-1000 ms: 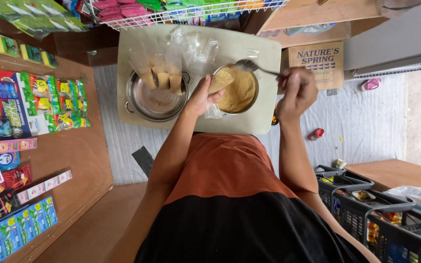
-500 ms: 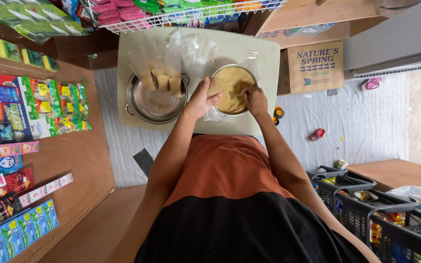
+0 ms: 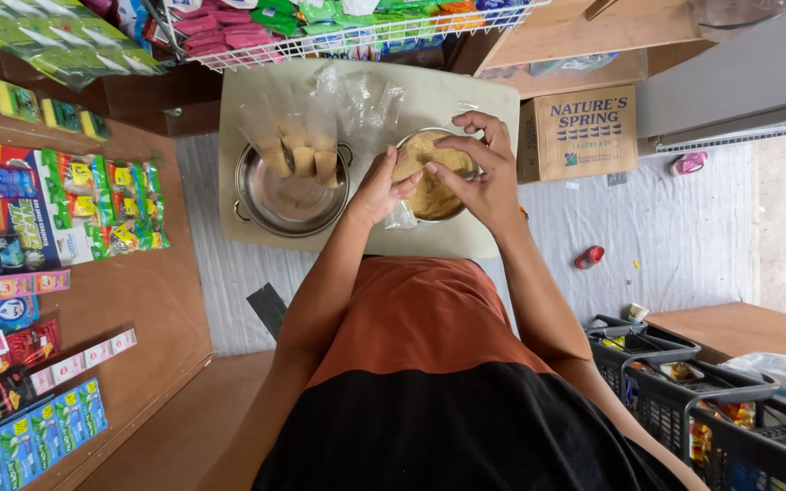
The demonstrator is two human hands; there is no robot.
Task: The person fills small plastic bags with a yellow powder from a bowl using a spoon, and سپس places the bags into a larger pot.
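Note:
On a pale board [image 3: 466, 91] stand two metal vessels. The right-hand metal bowl [image 3: 437, 207] holds brown powder. My left hand [image 3: 377, 186] grips a small clear plastic bag [image 3: 408, 162] partly filled with the powder, held over that bowl. My right hand [image 3: 479, 164] pinches the bag's top edge from the other side. To the left, a larger metal pot [image 3: 288, 202] holds several filled clear bags [image 3: 302, 156] standing upright. I see no spoon now.
A wire rack of colourful packets [image 3: 338, 32] hangs beyond the board. Packet displays [image 3: 38, 218] line the wooden wall on the left. A cardboard box [image 3: 579, 132] sits right of the board. Dark baskets [image 3: 684, 400] stand at lower right, a red item [image 3: 589, 257] on the floor.
One second ago my right hand held a spoon over the bowl. It then moved left into the bowl, and now both hands hold the small bag above the powder.

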